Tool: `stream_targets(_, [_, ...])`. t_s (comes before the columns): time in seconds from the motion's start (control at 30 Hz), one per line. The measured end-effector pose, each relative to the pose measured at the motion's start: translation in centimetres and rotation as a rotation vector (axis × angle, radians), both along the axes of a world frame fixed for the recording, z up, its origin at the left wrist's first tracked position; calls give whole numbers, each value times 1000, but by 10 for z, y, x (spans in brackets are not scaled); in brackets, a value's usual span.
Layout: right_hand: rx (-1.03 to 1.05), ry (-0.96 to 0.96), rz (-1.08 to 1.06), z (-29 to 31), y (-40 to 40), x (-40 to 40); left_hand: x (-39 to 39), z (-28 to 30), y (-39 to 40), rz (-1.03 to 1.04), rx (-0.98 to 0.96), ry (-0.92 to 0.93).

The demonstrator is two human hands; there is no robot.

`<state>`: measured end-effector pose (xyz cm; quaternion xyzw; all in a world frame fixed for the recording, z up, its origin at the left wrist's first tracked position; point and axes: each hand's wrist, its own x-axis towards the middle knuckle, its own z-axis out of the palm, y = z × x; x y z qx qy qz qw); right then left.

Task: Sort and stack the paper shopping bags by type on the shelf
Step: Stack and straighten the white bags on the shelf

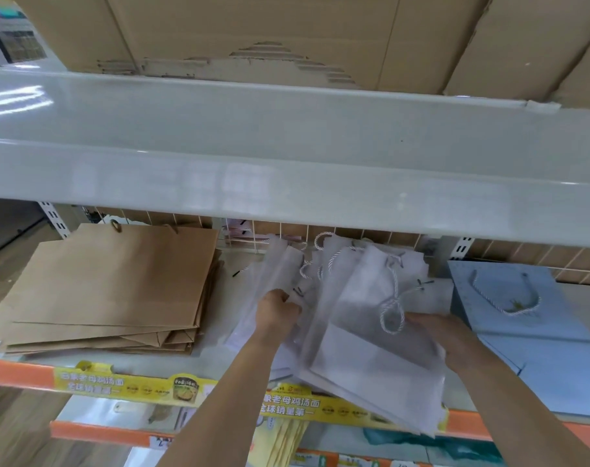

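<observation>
A loose pile of white paper bags (364, 348) with white rope handles lies in the middle of the shelf (219, 362), its front edge hanging over the shelf lip. My left hand (278, 310) grips the left part of this pile, fingers curled into the bags. My right hand (438, 335) holds the pile's right edge, partly hidden behind the top bag. A stack of brown paper bags (118, 291) lies flat to the left. Light blue bags (516, 305) with rope handles lie stacked to the right.
A white upper shelf (287, 146) overhangs close above, carrying cardboard boxes (253, 32). A wire grid backs the shelf. Yellow price-strip labels (128, 385) run along the orange front edge. More goods sit on the lower shelf (287, 443).
</observation>
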<state>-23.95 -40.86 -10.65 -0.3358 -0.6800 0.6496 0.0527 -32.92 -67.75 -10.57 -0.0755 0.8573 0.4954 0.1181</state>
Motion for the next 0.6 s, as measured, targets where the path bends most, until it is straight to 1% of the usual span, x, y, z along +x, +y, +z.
stream_targets(0.07, [-74,103,25,0,1,-1,5,1,1,33,93,10])
stream_targets(0.17, [-273,253,122,-5,8,1,13,-1,0,132,331,20])
stream_targets(0.23, [-354,279,146,-5,11,1,17,-3,-3,136,444,44])
stream_targets(0.3, [-364,244,130,-4,9,3,20,-2,-5,147,500,60])
stream_targets(0.37, [-380,150,161,-6,3,7,19,-1,-4,186,484,71])
stream_targets(0.43, [-389,61,242,-8,-2,9,18,-1,1,191,409,119])
stream_targets(0.47, [-382,33,274,-7,-5,10,18,-1,3,162,301,179])
stream_targets(0.53, [-369,35,283,-4,-10,9,17,0,5,97,32,334])
stream_targets(0.57, [-359,56,258,-2,-10,8,14,1,7,90,3,388])
stream_targets(0.6, [-342,78,226,-1,-10,8,11,3,7,99,59,416])
